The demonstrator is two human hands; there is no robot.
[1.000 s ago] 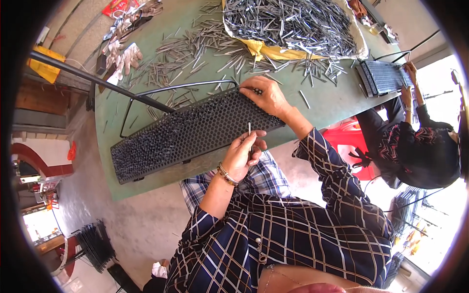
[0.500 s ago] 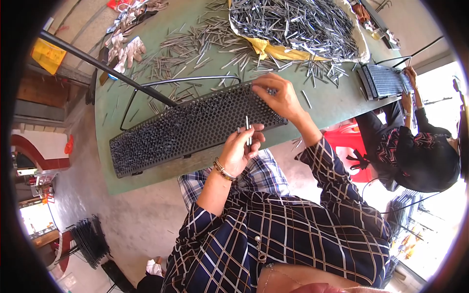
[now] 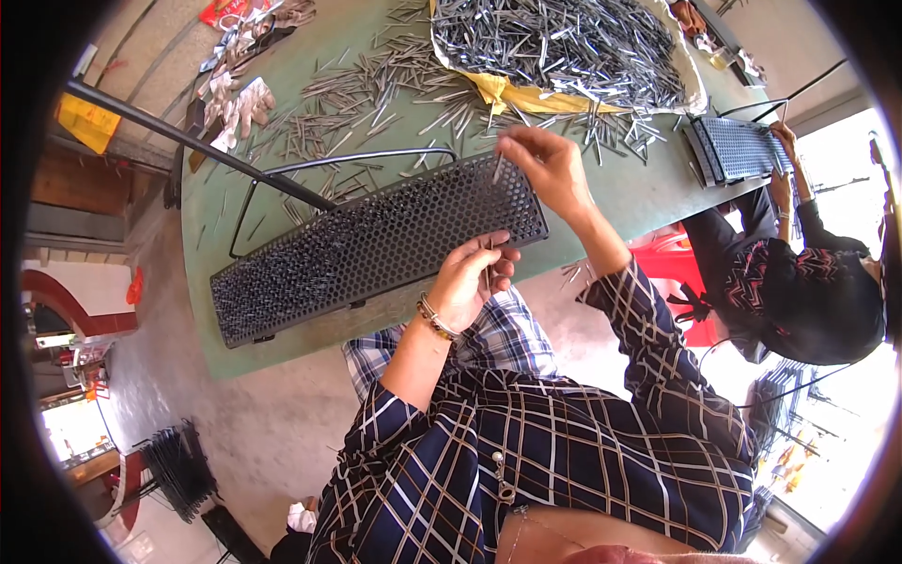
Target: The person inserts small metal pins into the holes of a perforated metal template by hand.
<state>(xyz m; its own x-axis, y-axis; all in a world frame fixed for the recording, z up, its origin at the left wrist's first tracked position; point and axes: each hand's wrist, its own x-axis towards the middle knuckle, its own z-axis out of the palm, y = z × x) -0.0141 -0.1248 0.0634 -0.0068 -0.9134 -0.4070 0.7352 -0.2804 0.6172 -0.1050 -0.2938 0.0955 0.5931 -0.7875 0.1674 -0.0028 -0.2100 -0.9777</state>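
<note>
In front of me a long black perforated rack [image 3: 376, 246] lies slantwise along the near table edge. Many of its round holes toward the left end are filled with small dark pins; those toward the right look unfilled. My right hand [image 3: 554, 174] is closed in a pinch, with a thin metal pin [image 3: 497, 169] pointing down over the rack's right end. Close to the rack's near edge, my left hand [image 3: 470, 280] is turned partly upward, fingers curled round metal pins [image 3: 489, 267]. How many it holds is hidden.
Loose pins [image 3: 362, 99] lie scattered on the green table [image 3: 235, 362] beyond the rack. Farther back is a large heap of pins [image 3: 564, 52] on a sheet with a yellow edge. Work gloves [image 3: 249, 105] lie at left. A co-worker [image 3: 808, 301] handles another rack [image 3: 742, 148] at right.
My right hand has risen a little off the rack and now shows a pin at its fingertips. My left hand has shifted slightly right, and the pins in it stick up less.
</note>
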